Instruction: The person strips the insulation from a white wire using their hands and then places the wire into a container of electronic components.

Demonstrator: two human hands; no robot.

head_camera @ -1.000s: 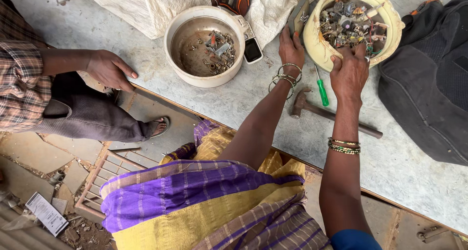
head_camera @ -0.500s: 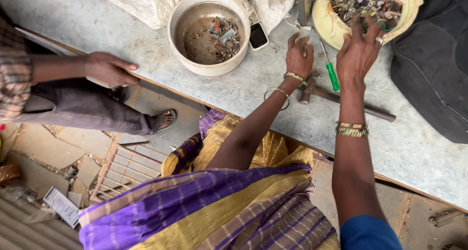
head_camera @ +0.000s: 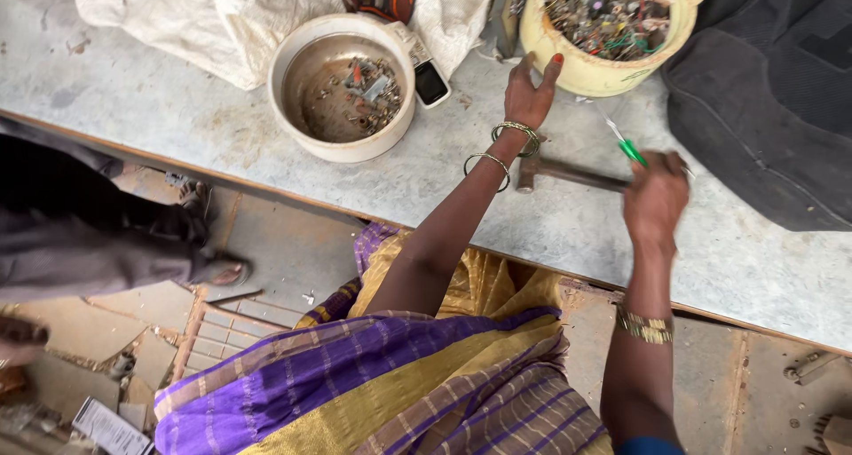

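Right hand (head_camera: 655, 197) is gripping a green-handled screwdriver (head_camera: 632, 150) at centre right — left hand (head_camera: 530, 95), fingers spread, is touching the yellow scrap-filled bowl (head_camera: 568, 60) on the grey surface (head_camera: 222, 153).

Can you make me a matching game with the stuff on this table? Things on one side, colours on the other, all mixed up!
Things:
1. bowl of mixed scrap parts
2. screwdriver handle
3. bowl with a few small metal bits
4. bag at the table's right end

Colours:
A. green
B. dark grey
C. yellow
D. white

Pairs: 1-C, 2-A, 3-D, 4-B
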